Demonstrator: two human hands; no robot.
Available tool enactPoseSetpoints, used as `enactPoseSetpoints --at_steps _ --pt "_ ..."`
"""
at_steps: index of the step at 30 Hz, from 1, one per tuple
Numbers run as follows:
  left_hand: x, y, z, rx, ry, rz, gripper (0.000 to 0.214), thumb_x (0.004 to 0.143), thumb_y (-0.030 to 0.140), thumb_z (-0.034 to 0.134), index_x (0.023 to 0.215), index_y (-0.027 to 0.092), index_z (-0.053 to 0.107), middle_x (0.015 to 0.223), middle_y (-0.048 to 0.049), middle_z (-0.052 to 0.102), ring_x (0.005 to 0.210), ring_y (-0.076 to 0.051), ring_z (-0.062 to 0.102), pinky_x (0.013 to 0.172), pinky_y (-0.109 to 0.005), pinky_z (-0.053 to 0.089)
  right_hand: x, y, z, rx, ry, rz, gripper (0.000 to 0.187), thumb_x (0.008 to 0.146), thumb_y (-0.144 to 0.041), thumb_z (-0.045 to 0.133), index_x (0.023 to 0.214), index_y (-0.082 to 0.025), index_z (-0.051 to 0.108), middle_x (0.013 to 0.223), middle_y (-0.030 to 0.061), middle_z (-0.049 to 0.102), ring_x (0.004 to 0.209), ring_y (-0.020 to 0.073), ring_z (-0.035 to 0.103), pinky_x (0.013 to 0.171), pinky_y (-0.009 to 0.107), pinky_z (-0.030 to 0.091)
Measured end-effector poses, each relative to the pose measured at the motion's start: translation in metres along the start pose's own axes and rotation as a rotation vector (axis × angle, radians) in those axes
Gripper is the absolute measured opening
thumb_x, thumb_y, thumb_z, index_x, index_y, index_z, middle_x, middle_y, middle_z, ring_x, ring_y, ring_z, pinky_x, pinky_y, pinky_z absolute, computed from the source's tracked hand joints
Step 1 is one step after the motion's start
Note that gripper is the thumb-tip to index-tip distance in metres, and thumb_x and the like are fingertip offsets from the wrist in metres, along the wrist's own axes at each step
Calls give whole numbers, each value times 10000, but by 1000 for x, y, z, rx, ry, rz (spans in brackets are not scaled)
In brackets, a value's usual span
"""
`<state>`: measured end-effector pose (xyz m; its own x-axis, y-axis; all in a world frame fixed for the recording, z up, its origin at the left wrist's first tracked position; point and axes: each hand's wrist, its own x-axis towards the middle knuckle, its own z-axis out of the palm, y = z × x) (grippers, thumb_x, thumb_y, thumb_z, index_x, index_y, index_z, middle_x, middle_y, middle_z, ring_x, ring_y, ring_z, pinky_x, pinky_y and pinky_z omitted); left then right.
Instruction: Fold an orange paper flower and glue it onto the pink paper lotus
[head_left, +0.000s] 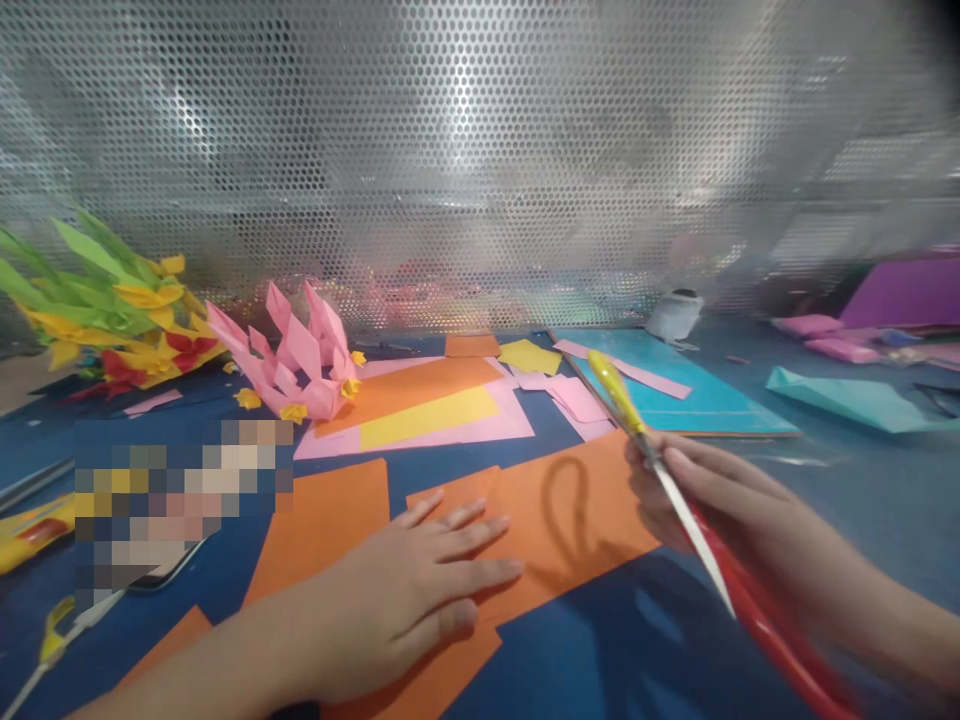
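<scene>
My left hand (420, 590) lies flat, fingers spread, pressing on orange paper (592, 500). Another orange sheet (322, 520) lies left of it, and more orange paper (427, 680) shows beneath the hand. Above the right end of the paper, my right hand (720, 490) is closed around what looks like a pair of scissors (694, 530), seen nearly edge-on. Its yellow handle (613, 385) points away from me, its pale blade toward me. A loop-shaped shadow falls on the paper. Below that hand runs a long, blurred red thing (780, 630); I cannot tell whether it belongs to the scissors.
Pink folded-paper shapes (300, 350) and a yellow, red and green paper bouquet (127, 300) stand at left. Stacked pink, orange and yellow sheets (427, 395) lie behind. A blue board (720, 400), a white container (673, 315) and a perforated metal screen (465, 150) are farther back.
</scene>
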<state>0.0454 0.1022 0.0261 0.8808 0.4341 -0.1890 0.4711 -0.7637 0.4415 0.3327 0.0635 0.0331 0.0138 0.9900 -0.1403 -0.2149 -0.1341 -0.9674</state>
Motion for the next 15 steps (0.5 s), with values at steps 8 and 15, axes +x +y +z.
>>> enactPoseSetpoints --at_steps 8,15 --pt "-3 -5 0 39 -29 31 470 1000 460 292 1461 381 242 1559 22 175 1435 -259 127 1127 -590 17 17 23 11 175 -23 167 233 698 -375 804 656 -178 687 598 -28 598 531 83 546 536 145 501" --pt "-17 -13 15 64 42 -26 1146 707 541 725 1438 424 -150 1558 -18 -117 1393 -402 -63 1032 -706 -28 18 23 8 150 -56 209 187 701 -377 798 759 -215 724 704 -14 668 668 110 631 681 150 536"
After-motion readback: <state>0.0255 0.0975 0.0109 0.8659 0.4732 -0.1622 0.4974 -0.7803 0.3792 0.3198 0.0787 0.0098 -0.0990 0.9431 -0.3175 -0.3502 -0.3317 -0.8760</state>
